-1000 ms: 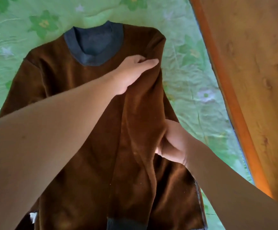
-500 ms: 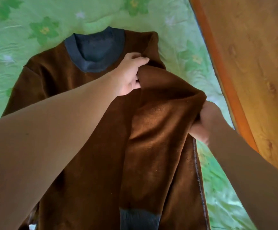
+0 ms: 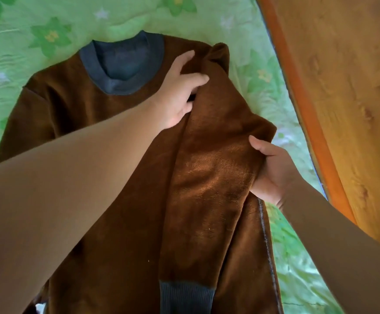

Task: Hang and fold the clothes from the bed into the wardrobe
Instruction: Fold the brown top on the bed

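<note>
The right hand (image 3: pixel 273 171), gripping the brown sleeve (image 3: pixel 207 177), is drawing its fold outward from the middle of the sweater (image 3: pixel 71 103) to the right side seam, so the sleeve is spreading wider. The left hand (image 3: pixel 180 94) is loosening its pinch at the shoulder, its fingers spreading flat. The grey cuff (image 3: pixel 186 298) is coming into view.
</note>
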A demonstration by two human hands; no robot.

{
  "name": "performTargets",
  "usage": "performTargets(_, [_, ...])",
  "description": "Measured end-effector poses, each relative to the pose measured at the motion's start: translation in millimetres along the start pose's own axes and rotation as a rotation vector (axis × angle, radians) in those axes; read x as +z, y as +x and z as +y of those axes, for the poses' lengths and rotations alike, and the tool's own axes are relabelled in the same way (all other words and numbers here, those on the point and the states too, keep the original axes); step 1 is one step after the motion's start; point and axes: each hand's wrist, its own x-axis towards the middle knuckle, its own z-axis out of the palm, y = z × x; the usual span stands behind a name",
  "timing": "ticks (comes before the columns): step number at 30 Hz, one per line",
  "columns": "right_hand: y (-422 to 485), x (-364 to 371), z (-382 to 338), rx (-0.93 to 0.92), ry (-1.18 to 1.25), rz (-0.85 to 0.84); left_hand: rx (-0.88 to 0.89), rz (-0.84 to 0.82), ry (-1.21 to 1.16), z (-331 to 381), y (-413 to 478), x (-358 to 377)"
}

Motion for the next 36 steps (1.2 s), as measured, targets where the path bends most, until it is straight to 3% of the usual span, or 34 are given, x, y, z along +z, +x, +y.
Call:
performTargets(3, [-23.1, -3.1, 17.9, 0.12, -0.04, -0.081, -0.115, -0.027, 0.117, -31.7, -52.4, -17.1])
performTargets(6, [-48.4, -8.9, 53.7, 0.168, -0.16, -0.028, -0.246, -0.025, 0.136, -66.3, -114.6, -39.3])
performTargets(8, [-60.5, -12.5, 80.1, 0.071, -0.3, 0.095, -0.335, -0.021, 0.143, -87.7, -155.6, -51.0])
performTargets(10, [-71.2, -13.3, 98.5, -0.136, -0.564, 0.25, -0.428, -0.068, 0.16, -106.4, -189.5, -57.8])
performTargets(12, [-80.3, -10.5, 107.3, -0.33, -0.764, 0.302, -0.485, -0.143, 0.15, -120.4, -220.0, -59.2])
performTargets(15, [-85.1, -6.1, 106.2, -0.317, -0.704, 0.19, -0.337, -0.183, 0.384, -135.6, -249.0, -55.4])
performTargets(18, [-82.9, -0.7, 103.5, -0.212, -0.656, 0.137, -0.146, -0.06, 0.565, -142.9, -258.2, -51.9])
performTargets(21, [-88.3, -0.4, 106.7, -0.154, -0.424, 0.14, -0.127, 0.024, 0.361, -140.7, -262.5, -50.7])
performTargets(23, [-100.8, -4.0, 123.2, -0.077, -0.397, 0.136, -0.197, 0.028, 0.187, -143.4, -270.3, -51.7])
performTargets(26, [-119.1, -15.8, 170.3, 0.038, -0.603, 0.207, -0.356, -0.043, 0.188, -157.9, -290.0, -56.7])
performTargets(29, [-130.0, -18.8, 199.4, -0.098, -1.017, 0.432, -0.4, -0.065, 0.185, -171.2, -308.2, -61.5])
performTargets(31, [-137.3, -18.4, 202.6, -0.208, -0.878, 0.394, -0.373, -0.033, 0.105, -175.7, -317.9, -63.4])
performTargets(33, [-142.2, -23.7, 213.7, -0.162, -0.75, 0.313, -0.336, 0.016, 0.162, -182.0, -324.6, -65.1])
performTargets(36, [-143.3, -37.8, 241.4, -0.034, -1.059, 0.364, -0.315, 0.056, 0.364, -193.5, -335.2, -70.8])
